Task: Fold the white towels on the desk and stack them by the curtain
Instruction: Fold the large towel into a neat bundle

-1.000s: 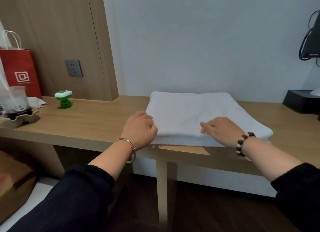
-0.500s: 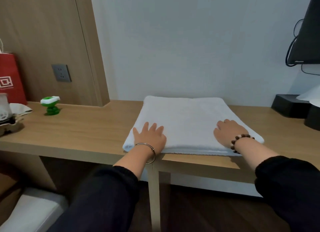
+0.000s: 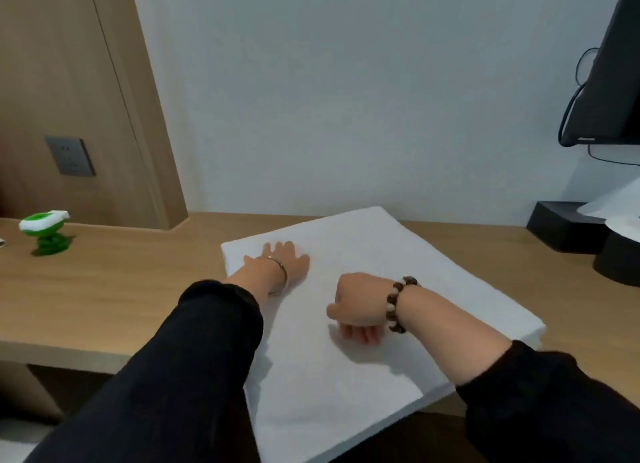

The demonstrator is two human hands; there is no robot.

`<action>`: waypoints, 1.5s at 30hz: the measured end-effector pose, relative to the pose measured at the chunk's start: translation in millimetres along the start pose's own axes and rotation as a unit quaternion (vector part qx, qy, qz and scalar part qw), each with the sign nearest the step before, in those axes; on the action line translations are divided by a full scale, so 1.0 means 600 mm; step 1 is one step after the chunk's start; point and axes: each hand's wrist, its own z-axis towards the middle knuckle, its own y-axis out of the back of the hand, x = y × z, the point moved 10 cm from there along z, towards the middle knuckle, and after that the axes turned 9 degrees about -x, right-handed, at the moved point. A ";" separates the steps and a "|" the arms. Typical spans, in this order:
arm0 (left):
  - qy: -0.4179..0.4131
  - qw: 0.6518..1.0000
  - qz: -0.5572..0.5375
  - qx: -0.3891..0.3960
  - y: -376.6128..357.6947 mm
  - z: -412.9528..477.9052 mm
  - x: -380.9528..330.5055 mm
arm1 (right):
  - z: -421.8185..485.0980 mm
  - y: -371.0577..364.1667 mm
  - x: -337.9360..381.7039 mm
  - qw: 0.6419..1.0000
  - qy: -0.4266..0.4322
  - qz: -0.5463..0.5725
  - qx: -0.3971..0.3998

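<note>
1. Both black sleeves, left (image 3: 173, 376) and right (image 3: 554, 410), enter from the bottom of the view.
2. The folded white towel (image 3: 329, 393) lies on the wooden desk (image 3: 121, 289), turned at an angle to it. Its near corner overhangs the desk's front edge, and its far corner lies close to the rear edge by the wall.
3. Right hand (image 3: 356, 306): positioned over the middle of the towel, back of the hand upward, with a bead bracelet (image 3: 396, 306) on the wrist. The fingers (image 3: 360, 336) are bent under the palm and held close together, with their tips on the cloth. Whether they hold any cloth cannot be determined.
4. Left hand (image 3: 284, 258): positioned palm down near the towel's far left corner, with a thin metal bangle (image 3: 280, 279) on the wrist. The fingers are straight and slightly spread, resting flat on the towel and holding nothing.
5. A dark object (image 3: 620, 261) at the desk's right end is cut by the frame, so its type cannot be determined.
6. Container: a black box (image 3: 568, 227) stands at the desk's right end near the rear edge. A white sheet (image 3: 616, 206) lies across its top.
7. A green and white toy (image 3: 43, 232) stands upright at the desk's left end, toward the rear edge and well apart from the towel.
8. A grey wall socket (image 3: 71, 156) is set in the wooden panel behind the toy.
9. A black monitor (image 3: 609, 81) with a cable (image 3: 571, 116) hangs above the box.
</note>
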 end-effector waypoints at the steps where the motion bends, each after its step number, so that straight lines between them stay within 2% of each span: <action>1: 0.015 1.000 -0.017 -0.008 -0.012 0.004 -0.004 | 0.037 0.024 -0.015 0.999 -0.002 -0.008 -0.050; 3: 0.001 0.999 -0.032 -0.027 -0.027 0.019 -0.020 | 0.102 0.087 -0.053 0.978 -0.010 -0.081 -0.190; 4: -0.015 0.999 -0.036 -0.033 -0.030 0.031 -0.027 | 0.130 0.100 -0.079 0.970 -0.018 -0.116 -0.212; 6: -0.047 0.998 -0.027 -0.029 -0.035 0.051 -0.044 | 0.173 0.082 -0.137 0.975 -0.037 -0.166 -0.145; 8: -0.076 0.996 -0.006 -0.034 -0.041 0.072 -0.067 | 0.187 0.060 -0.193 0.979 -0.072 -0.162 -0.102; 11: -0.124 0.991 0.010 -0.038 -0.045 0.100 -0.101 | 0.186 0.067 -0.241 0.971 -0.113 -0.165 -0.131; 15: -0.189 0.981 0.008 -0.052 -0.043 0.119 -0.142 | 0.189 0.119 -0.245 0.936 -0.176 -0.285 -0.110; 16: -0.200 0.978 0.008 -0.057 -0.043 0.122 -0.149 | 0.199 0.129 -0.235 0.932 -0.170 -0.295 -0.122; 18: -0.206 0.977 -0.007 -0.061 -0.041 0.126 -0.153 | 0.226 0.129 -0.217 0.945 -0.118 -0.248 -0.181; 19: -0.199 0.978 -0.025 -0.065 -0.037 0.131 -0.150 | 0.237 0.116 -0.213 0.952 -0.084 -0.219 -0.195; 21: -0.167 0.982 -0.049 -0.074 -0.032 0.145 -0.135 | 0.248 0.072 -0.230 0.971 -0.052 -0.162 -0.166; 23: -0.120 0.989 -0.030 -0.077 -0.032 0.164 -0.110 | 0.253 0.062 -0.280 0.976 -0.082 -0.126 -0.156; 25: -0.066 0.996 -0.016 -0.064 -0.038 0.180 -0.073 | 0.254 0.076 -0.328 0.967 -0.124 -0.138 -0.173; 27: -0.024 0.998 -0.047 -0.043 -0.047 0.190 -0.039 | 0.251 0.084 -0.363 0.959 -0.169 -0.142 -0.176; 33: 0.006 0.993 -0.112 -0.042 -0.058 0.197 -0.007 | 0.230 0.106 -0.414 0.928 -0.272 -0.159 -0.201; 37: 0.041 0.981 -0.186 -0.031 -0.057 0.219 0.019 | 0.241 0.127 -0.418 0.937 -0.231 -0.198 -0.172; 39: 0.005 0.995 -0.089 -0.040 -0.033 0.239 0.019 | 0.256 0.143 -0.414 0.957 -0.176 -0.187 -0.136; 41: -0.065 0.996 0.015 -0.053 0.006 0.257 -0.008 | 0.270 0.158 -0.408 0.974 -0.139 -0.165 -0.074; 45: -0.140 0.988 0.057 0.029 0.038 0.275 -0.077 | 0.296 0.165 -0.393 0.972 -0.126 -0.197 0.031</action>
